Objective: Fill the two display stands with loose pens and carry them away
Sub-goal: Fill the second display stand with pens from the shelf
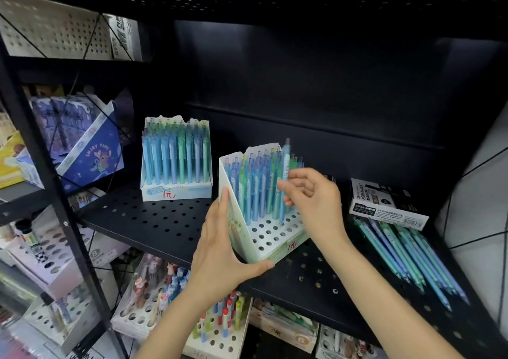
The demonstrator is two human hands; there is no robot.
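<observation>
Far stand (176,163), at the back left of the shelf (154,221): every visible row holds pens. Judged full.

Near stand (261,202), at the shelf's front edge and turned at an angle: back rows are filled; several front rows of holes are still bare. Judged roughly two-thirds loaded.

Left hand (222,248): grip spread around the near stand's front left corner, fingers up the side wall and thumb under the front edge, steadying it.

Right hand (308,193): grip pinching one blue pen (284,182) between thumb and fingertips. The pen is upright, tip down, at the forward edge of the filled rows. Whether the tip has entered a hole cannot be told.

Loose pens (406,257): a bundle lies flat on the shelf to the right of the near stand, partly under a marker box (384,202). Exact count not readable, but more than a handful.

Status: first stand done; second in progress, with the pen in hand to seat and the bare holes to fill from the bundle. Carrying off both stands has not begun; both sit on the shelf.
</observation>
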